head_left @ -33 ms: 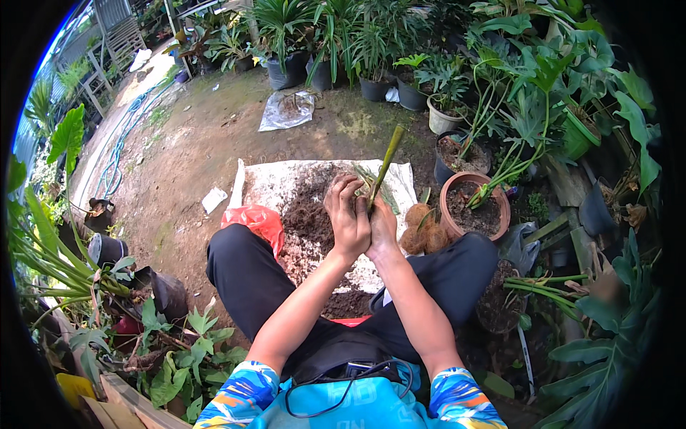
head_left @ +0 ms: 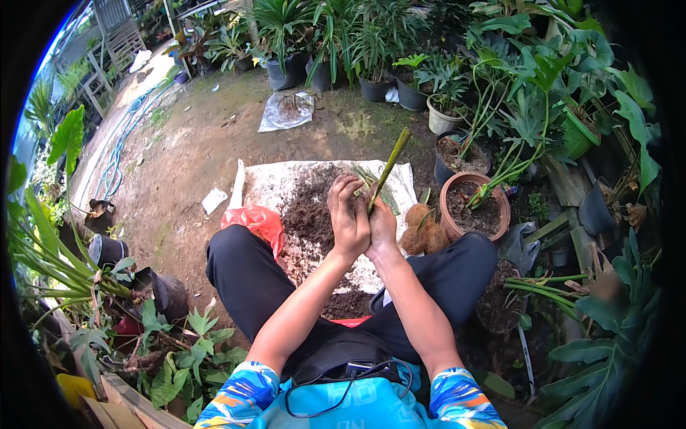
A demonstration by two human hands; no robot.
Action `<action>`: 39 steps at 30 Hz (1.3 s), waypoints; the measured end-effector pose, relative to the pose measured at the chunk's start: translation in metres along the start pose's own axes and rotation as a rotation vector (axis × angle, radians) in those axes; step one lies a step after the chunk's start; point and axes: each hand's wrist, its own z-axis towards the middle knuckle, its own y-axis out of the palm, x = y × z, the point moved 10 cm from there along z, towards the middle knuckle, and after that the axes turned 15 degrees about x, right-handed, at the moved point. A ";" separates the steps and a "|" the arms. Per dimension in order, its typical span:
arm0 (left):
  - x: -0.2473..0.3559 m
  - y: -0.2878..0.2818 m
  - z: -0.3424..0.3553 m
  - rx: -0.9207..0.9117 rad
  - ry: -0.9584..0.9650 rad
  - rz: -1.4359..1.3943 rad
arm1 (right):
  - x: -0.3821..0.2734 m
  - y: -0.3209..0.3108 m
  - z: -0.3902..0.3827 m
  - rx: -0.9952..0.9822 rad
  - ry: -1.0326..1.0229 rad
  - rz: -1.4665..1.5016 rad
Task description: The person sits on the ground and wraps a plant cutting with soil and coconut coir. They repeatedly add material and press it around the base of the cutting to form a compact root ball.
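My left hand (head_left: 349,222) and my right hand (head_left: 381,230) are pressed together in front of me, closed on the lower part of an upright, slightly tilted green stem (head_left: 391,159); the stem's base is hidden by the hands. Below them lies a white sheet (head_left: 261,179) with a pile of dark crumbly soil (head_left: 304,211). Loose green leaves (head_left: 368,171) rest on the sheet just behind my fingers. A red plastic bag (head_left: 254,223) sits at its left side, and several brown fibrous balls (head_left: 418,234) at its right.
A terracotta pot (head_left: 449,214) and dense potted plants (head_left: 529,114) line the right and back. More plants (head_left: 171,357) and a wooden edge (head_left: 128,400) are at the lower left. A blue hose (head_left: 118,164) and a plastic sheet (head_left: 286,111) lie on the dirt ground.
The top of the green stem has tilted very slightly to the right. My hands stay closed on it in nearly the same place.
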 end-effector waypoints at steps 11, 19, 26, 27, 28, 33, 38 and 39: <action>-0.049 -0.003 -0.004 0.040 -0.639 -0.462 | -0.003 0.022 -0.010 -0.306 -0.156 -0.052; -0.038 -0.016 0.005 0.089 -0.620 -0.433 | -0.006 0.038 -0.030 -0.449 -0.456 -0.339; -0.018 0.005 0.004 -0.064 -0.404 -0.335 | -0.031 0.022 -0.008 -0.234 -0.370 -0.149; -0.004 0.006 0.009 -0.090 -0.191 -0.192 | -0.038 0.019 -0.004 -0.190 -0.374 -0.084; -0.003 0.011 0.005 -0.127 -0.199 -0.184 | -0.043 0.012 0.001 -0.112 -0.380 -0.114; -0.001 0.019 0.001 -0.201 -0.294 -0.206 | -0.058 0.025 -0.019 -0.172 -0.603 -0.303; -0.046 0.007 0.003 0.042 -0.907 -0.667 | -0.060 0.056 -0.053 -0.461 -0.788 -0.498; -0.050 0.005 0.003 0.079 -0.980 -0.794 | -0.069 0.058 -0.059 -0.423 -0.955 -0.607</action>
